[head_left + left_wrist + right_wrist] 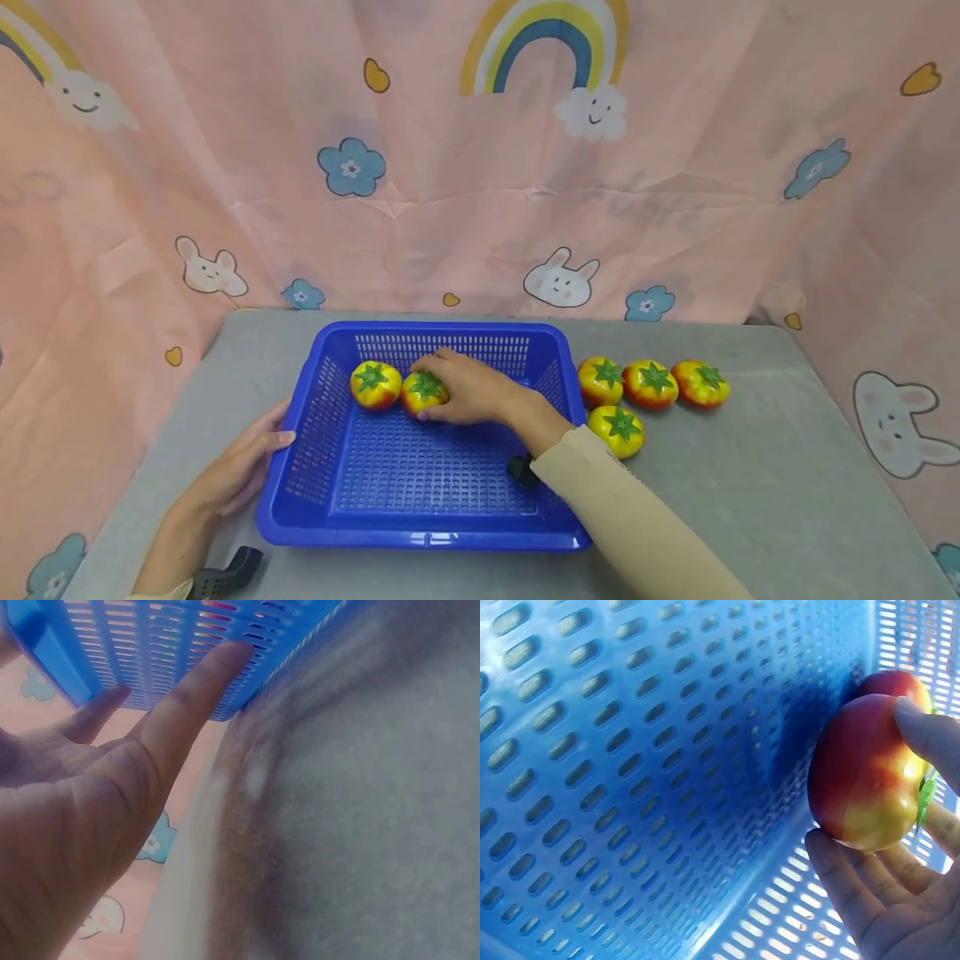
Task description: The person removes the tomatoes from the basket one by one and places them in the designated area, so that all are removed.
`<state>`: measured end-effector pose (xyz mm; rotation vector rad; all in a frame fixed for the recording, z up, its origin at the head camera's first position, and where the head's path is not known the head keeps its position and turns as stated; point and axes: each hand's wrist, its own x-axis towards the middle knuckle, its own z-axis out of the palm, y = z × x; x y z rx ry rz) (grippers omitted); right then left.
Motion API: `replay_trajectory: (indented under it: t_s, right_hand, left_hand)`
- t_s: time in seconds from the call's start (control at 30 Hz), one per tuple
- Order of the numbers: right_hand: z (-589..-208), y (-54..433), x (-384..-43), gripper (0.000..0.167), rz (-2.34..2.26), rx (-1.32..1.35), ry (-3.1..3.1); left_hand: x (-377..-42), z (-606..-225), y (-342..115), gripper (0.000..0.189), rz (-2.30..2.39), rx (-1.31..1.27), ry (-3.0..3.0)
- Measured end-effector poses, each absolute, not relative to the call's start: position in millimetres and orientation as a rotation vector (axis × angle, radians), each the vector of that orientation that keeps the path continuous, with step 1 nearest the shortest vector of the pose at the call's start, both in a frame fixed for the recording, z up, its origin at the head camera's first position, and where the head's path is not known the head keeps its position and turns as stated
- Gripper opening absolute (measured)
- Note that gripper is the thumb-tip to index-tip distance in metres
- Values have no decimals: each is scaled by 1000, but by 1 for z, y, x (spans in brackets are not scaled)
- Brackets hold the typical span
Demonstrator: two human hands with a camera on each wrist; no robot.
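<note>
My right hand (471, 387) is inside the blue plastic basket (423, 540), gripping a yellow-and-red tomato (425, 390) with a green star-shaped top. In the right wrist view the thumb and fingers are around this tomato (866, 780), close over the basket's slotted floor. A second tomato (376, 385) sits just left of it in the basket's back left part. My left hand (240, 462) holds the basket's left side, thumb over the rim. The left wrist view shows its fingers (184, 712) stretched along the outer slotted wall.
Right of the basket, on the grey table (750, 483), a row of tomatoes (650, 383) stands at the back, with another tomato (617, 431) in front, close to the basket wall. A pink patterned curtain (450, 242) hangs behind the table and at both sides.
</note>
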<state>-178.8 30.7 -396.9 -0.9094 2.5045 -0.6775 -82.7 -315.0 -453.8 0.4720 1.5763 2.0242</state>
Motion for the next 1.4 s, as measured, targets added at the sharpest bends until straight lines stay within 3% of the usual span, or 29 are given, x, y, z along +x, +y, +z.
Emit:
replay_trajectory:
  t_s: [0.5,1.4]
  right_hand:
    - [-391,31,-173,56,-659,-938,2496]
    - [-354,75,-148,60,-760,-937,2661]
  left_hand:
    - [-79,-456,-319,60,2018,473,1556]
    - [-81,-449,-326,60,2033,478,1587]
